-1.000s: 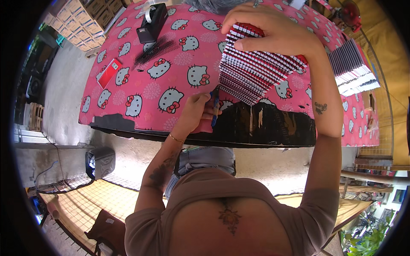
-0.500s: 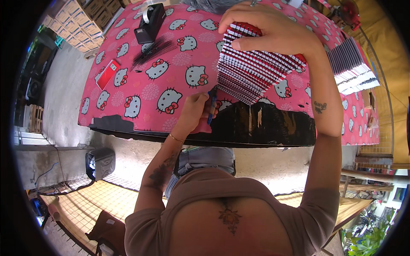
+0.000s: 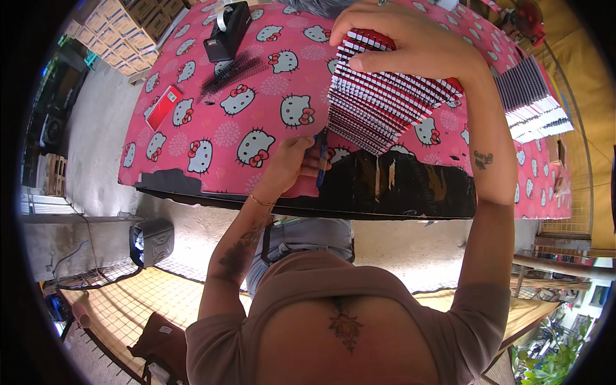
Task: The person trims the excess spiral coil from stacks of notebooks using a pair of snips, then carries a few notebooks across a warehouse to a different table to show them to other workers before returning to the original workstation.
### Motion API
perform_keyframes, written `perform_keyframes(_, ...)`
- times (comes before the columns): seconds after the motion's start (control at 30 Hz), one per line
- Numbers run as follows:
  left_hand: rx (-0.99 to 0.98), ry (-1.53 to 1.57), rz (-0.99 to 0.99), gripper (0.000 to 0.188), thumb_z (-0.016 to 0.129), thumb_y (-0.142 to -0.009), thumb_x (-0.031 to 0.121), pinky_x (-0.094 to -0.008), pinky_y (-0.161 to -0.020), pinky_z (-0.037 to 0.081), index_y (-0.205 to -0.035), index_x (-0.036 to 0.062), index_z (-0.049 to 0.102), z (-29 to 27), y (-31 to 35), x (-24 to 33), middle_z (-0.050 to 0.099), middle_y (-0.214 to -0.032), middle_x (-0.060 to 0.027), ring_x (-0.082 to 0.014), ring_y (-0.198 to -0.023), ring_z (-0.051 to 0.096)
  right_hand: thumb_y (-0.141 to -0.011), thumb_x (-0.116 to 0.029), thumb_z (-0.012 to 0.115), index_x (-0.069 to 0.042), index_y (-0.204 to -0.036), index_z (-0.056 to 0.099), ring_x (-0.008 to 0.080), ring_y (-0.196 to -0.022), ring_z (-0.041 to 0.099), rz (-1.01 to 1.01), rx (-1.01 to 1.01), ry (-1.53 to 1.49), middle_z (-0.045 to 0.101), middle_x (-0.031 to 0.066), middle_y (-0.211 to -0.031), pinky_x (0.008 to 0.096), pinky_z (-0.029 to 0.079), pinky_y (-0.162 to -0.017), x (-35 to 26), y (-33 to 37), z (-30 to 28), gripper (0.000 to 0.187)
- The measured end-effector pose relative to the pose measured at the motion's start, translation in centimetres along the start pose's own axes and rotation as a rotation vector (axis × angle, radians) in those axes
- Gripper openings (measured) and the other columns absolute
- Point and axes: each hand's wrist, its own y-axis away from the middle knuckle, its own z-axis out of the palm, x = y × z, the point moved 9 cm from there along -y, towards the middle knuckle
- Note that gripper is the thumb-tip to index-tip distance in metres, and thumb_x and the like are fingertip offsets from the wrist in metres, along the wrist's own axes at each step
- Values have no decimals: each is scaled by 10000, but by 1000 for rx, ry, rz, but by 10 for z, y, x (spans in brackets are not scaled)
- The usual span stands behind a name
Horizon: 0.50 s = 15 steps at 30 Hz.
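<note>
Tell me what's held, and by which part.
Left grip: a slim blue tool, seemingly around its middle. Right grip: the far end of the notebook stack.

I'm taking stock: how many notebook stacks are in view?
2 clearly: a red stack under the right hand, a grey stack farther right. More may be hidden or cropped.

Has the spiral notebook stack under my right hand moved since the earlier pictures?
No, the spiral notebook stack hasn't visibly shifted: its near corner sits at the same spot by the black patch.
</note>
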Motion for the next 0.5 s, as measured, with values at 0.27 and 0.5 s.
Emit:
perform_keyframes(0.27, 31, -22, 33, 311, 453, -972, 225, -335, -614, 595, -1015, -65, 556, -5, -10, -8, 666, -868, -165, -247, -727, 693, -877, -325, 634, -89, -1174, 580, 292, -1129, 543, 53, -52, 9, 574, 127, -1163, 403, 398, -972, -2, -2, -1, 383)
perform_keyframes(0.5, 83, 117, 57, 292, 452, -961, 221, -380, -643, 586, -1047, -42, 546, -6, 2, 7, 664, -886, -164, -249, -736, 690, -926, -425, 537, -53, -1275, 541, 229, -1133, 530, 485, 724, -138, 576, 93, -1230, 400, 416, -971, 19, 74, -62, 510)
